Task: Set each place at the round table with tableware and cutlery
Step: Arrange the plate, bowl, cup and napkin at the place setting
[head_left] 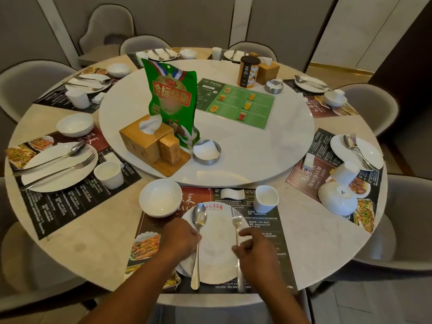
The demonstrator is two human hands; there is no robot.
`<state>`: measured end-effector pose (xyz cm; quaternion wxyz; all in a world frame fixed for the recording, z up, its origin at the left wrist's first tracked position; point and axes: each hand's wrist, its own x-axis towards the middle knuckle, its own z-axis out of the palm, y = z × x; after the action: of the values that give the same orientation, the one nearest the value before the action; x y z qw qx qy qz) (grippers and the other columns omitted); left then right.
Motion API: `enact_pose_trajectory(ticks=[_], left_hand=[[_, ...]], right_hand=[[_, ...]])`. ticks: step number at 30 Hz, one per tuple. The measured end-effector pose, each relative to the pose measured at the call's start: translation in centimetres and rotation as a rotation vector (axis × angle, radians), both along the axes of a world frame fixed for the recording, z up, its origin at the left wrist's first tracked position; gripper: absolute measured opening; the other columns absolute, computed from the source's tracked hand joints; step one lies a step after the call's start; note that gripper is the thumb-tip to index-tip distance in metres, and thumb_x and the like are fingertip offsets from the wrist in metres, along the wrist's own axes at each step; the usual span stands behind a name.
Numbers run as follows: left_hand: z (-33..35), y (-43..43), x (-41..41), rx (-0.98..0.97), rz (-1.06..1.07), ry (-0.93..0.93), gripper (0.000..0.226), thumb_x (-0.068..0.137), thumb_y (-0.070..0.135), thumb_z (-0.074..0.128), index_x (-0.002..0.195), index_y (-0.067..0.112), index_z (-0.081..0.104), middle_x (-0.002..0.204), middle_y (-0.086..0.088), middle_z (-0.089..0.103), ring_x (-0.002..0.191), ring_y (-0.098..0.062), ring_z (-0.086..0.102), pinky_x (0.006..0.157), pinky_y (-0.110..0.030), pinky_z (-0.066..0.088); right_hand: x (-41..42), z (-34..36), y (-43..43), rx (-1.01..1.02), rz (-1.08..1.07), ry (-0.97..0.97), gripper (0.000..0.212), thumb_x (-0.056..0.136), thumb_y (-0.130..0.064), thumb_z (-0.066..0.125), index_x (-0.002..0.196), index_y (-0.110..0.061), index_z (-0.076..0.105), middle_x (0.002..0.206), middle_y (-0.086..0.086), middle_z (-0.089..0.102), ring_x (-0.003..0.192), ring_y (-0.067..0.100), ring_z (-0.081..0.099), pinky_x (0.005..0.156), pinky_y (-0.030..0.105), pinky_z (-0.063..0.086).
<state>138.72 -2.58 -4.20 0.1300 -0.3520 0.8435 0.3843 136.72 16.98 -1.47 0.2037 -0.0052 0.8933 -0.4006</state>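
Two forearms are entering from the near edge of the tabletop (304, 230) and are reaching over the plate (217, 244), the landmark for this place setting. The left hand (180, 237) is lying at the plate's left rim, fingers curled against the spoon (198, 242); contact with the handle is apparent, but whether the grip is closed around it cannot be told. The spoon is lying across the plate's left half, bowl pointing away from the person and handle overhanging the near rim. The right hand (256, 249) is hovering at the plate's right rim, its grip loosely half open, forefinger extended toward the fork (237, 244); it is holding nothing firmly, and the fingers are just beside or lightly touching the fork's handle. The fork is lying across the plate's right half, tines pointing away.

Beyond the plate to the left, a bowl (160, 197) is standing upright. Beyond the plate to the right, a cup (266, 198) is standing, with a small white rest (232, 193) between bowl and cup. All are sitting on the mat (268, 230).

Step in hand, as judged: the cutlery is being aligned on the plate. This place is appearing nearly complete. The next move is calling for releasing both pieces parallel. At the place to the right of the plate, an overturned bowl (337, 198) is awaiting attention.
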Motion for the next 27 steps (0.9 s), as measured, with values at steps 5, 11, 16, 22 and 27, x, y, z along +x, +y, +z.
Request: enact_pose_trajectory(ticks=[5, 11, 16, 22, 27], left_hand=[[0.3, -0.4, 0.1, -0.087, -0.055, 0.029, 0.015, 0.082, 0.031, 0.075, 0.078, 0.016, 0.078, 0.071, 0.005, 0.07, 0.069, -0.011, 0.065, 0.069, -0.024, 0.054], [0.0, -0.3, 0.4, -0.083, -0.075, 0.07, 0.015, 0.085, 0.029, 0.072, 0.079, 0.016, 0.078, 0.071, 0.004, 0.068, 0.069, -0.011, 0.064, 0.066, -0.02, 0.048], [-0.1, -0.4, 0.6, -0.075, -0.084, 0.089, 0.015, 0.086, 0.029, 0.071, 0.08, 0.017, 0.078, 0.071, 0.004, 0.069, 0.068, -0.012, 0.065, 0.068, -0.02, 0.052], [-0.1, -0.4, 1.0, -0.058, -0.079, 0.111, 0.018, 0.085, 0.034, 0.072, 0.074, 0.019, 0.076, 0.066, 0.006, 0.068, 0.063, -0.011, 0.065, 0.059, -0.016, 0.044], [0.7, -1.5, 1.5, -0.208, -0.078, 0.257, 0.016, 0.085, 0.031, 0.072, 0.098, 0.022, 0.074, 0.092, 0.006, 0.073, 0.079, -0.01, 0.066, 0.07, -0.015, 0.044]], right_hand=[[-0.1, -2.1, -3.3, 0.058, 0.015, -0.014, 0.032, 0.088, -0.02, 0.073, 0.115, -0.025, 0.058, 0.085, -0.004, 0.072, 0.078, 0.007, 0.067, 0.071, 0.023, 0.053], [-0.1, -2.9, -3.8, 0.127, -0.006, -0.007, 0.031, 0.088, -0.022, 0.073, 0.116, -0.025, 0.058, 0.09, -0.003, 0.074, 0.084, 0.009, 0.068, 0.078, 0.025, 0.054], [0.0, -3.1, -4.0, 0.159, -0.02, -0.004, 0.032, 0.089, -0.024, 0.072, 0.118, -0.026, 0.059, 0.099, -0.001, 0.075, 0.088, 0.011, 0.069, 0.075, 0.022, 0.051], [-0.1, -3.1, -3.8, 0.16, -0.01, 0.012, 0.032, 0.089, -0.025, 0.072, 0.119, -0.022, 0.06, 0.093, 0.0, 0.075, 0.083, 0.011, 0.069, 0.073, 0.023, 0.053], [-0.4, -2.3, -2.6, 0.224, -0.01, 0.139, 0.034, 0.09, -0.035, 0.07, 0.12, -0.025, 0.058, 0.097, -0.005, 0.07, 0.088, 0.009, 0.065, 0.075, 0.022, 0.053]])
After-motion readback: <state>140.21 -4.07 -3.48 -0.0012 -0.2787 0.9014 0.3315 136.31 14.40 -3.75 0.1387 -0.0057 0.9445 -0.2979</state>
